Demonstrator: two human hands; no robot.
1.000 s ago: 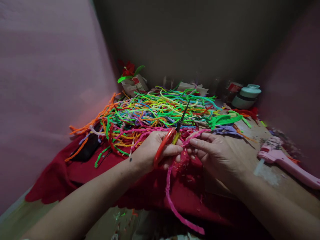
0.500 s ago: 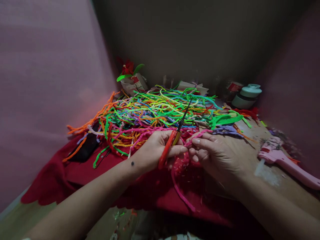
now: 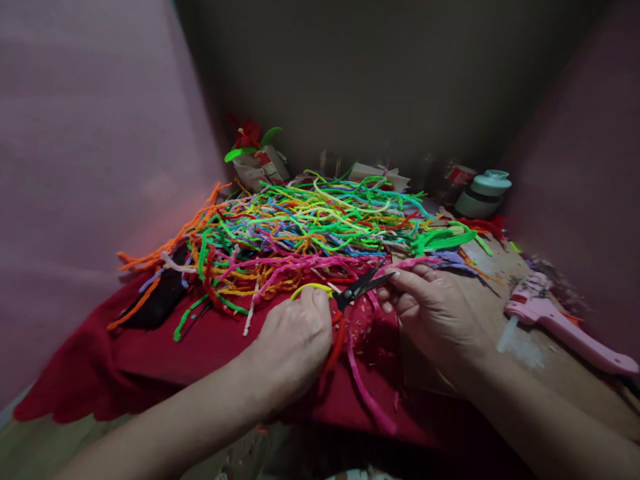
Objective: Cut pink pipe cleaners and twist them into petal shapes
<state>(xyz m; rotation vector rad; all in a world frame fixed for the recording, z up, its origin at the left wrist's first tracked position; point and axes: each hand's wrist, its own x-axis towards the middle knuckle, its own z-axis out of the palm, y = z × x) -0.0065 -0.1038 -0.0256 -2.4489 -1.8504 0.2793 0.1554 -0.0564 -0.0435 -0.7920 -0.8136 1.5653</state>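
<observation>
My left hand is closed round the handles of the scissors, which have one yellow and one red handle. Their dark blades are parted and point right, toward my other fingertips. My right hand pinches a pink fuzzy stem close to the blades; its long end hangs down over the red cloth. Just beyond both hands lies a wide heap of colourful fuzzy stems.
A pink glue gun rests on the brown board at the right. Behind the heap stand a lidded jar and a red flower. Red cloth covers the front left.
The scissors have swung from upright to pointing right, and their blades have opened. My left hand has shifted down and left and turned knuckles up. The view has moved slightly.
</observation>
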